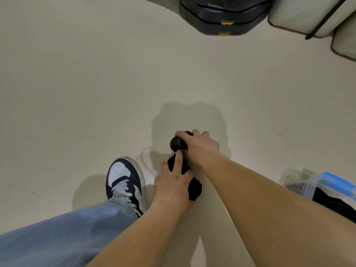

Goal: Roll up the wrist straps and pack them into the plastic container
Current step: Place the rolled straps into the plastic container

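On a pale floor (96, 83), a crouching person worked a black strap (195, 186) between both hands. The right hand (201, 148) had its fingers and thumb curled round the roll (177, 143), the wound end of the strap and the end farthest from the body. The left hand (173, 183) lay just behind it with fingers straight and spread, pressing the flat unrolled length to the floor, its forefinger reaching up to the roll. The strap's long axis ran from the roll back toward the person and slightly right, its loose tail showing beyond the left palm.

By this view the rolling was part done, with that tail yet to be wound in. The container (308, 186), clear with a blue lid, stood well to the right of the strap, beside the right forearm, so the right hand was the nearer one for packing. Dark contents showed through its wall, though what they were could not be told. Nothing stood between roll and container.

A dark-and-white shoe (125, 180) was planted just left of the left hand. Stacked black plates (223, 18) and pale pads (300, 16) lay well apart at the far edge.
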